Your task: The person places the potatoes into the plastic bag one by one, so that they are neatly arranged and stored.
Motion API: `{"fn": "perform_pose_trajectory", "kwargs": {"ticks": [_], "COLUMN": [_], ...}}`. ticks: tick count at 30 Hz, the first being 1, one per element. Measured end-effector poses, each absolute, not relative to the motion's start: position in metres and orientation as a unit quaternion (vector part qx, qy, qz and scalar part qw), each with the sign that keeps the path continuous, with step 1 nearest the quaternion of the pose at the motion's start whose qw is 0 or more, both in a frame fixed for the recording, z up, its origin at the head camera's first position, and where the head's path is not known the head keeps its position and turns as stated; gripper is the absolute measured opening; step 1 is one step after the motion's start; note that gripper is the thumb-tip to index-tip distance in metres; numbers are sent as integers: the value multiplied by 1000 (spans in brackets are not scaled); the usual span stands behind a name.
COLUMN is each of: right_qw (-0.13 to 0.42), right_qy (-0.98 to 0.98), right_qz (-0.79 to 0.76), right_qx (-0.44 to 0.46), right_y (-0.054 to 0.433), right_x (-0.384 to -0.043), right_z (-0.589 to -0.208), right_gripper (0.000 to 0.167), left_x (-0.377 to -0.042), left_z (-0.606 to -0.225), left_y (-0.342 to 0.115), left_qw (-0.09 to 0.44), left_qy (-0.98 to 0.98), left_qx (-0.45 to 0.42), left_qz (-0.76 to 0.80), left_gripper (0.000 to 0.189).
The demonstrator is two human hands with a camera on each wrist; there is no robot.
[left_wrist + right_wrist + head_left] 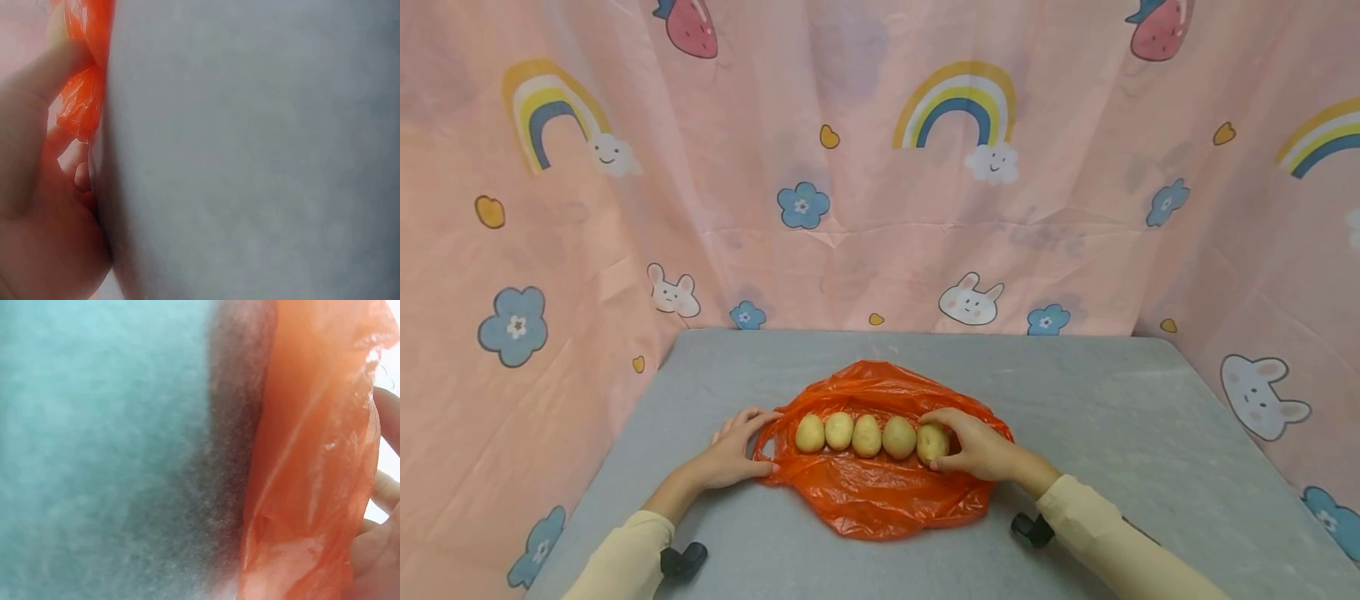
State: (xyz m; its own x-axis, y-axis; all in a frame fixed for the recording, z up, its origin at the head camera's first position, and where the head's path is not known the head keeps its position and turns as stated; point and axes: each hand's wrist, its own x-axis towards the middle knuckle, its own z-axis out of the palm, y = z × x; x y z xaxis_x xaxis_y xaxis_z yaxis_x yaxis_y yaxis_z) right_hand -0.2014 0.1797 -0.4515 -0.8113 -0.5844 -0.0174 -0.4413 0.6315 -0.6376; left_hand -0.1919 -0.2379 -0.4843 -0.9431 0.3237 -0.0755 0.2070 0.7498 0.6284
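Lying flat on the grey table (pixel 1075 392), an orange plastic bag (pixel 880 492) carries a row of five potatoes across its middle, and everything else places itself by that bag. At the bag's left end the left hand (pixel 733 454) rests on the table with its fingers curved round the handle loop, thumb lying along the bag's near edge; at the right end of the row the right hand (pixel 977 446) cups the rightmost potato (pixel 931 442), fingers curled over its top and thumb under its near side. The other four potatoes (pixel 853 433) sit touching one another to the left of that one, none held. The likely trouble, as I judge it, is rolling — the potatoes are rounded and rest on slick film, so a tug on the handle or a nudge from the right hand could break the row or send one off the bag onto the table. The thin plastic could also bunch or slip under the fingers rather than move as one sheet. Only the head view shows the row, both sleeves and the pink patterned curtain (pixel 880 167) behind the bag. The left wrist view comes in close on a finger (pixel 44 75) pressed against crumpled orange film, with the grey surface filling the rest — no potato is clearly seen there. The right wrist view shows the bag's creased edge (pixel 312 456) against the table and fingertips (pixel 387 419) at the frame's right margin, too cropped to tell their grip.
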Motion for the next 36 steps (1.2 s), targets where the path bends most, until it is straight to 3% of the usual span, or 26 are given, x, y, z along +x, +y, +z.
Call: {"fn": "perform_pose_trajectory", "kwargs": {"ticks": [36], "right_qw": [90], "right_qy": [904], "right_qz": [-337], "right_qx": [-248], "right_y": [186], "right_x": [-192], "right_z": [-441], "right_gripper": [54], "left_x": [-190], "left_z": [-483], "left_y": [-237], "left_qw": [92], "left_qy": [930], "left_qx": [142], "left_qz": [326], "left_gripper": [77]}}
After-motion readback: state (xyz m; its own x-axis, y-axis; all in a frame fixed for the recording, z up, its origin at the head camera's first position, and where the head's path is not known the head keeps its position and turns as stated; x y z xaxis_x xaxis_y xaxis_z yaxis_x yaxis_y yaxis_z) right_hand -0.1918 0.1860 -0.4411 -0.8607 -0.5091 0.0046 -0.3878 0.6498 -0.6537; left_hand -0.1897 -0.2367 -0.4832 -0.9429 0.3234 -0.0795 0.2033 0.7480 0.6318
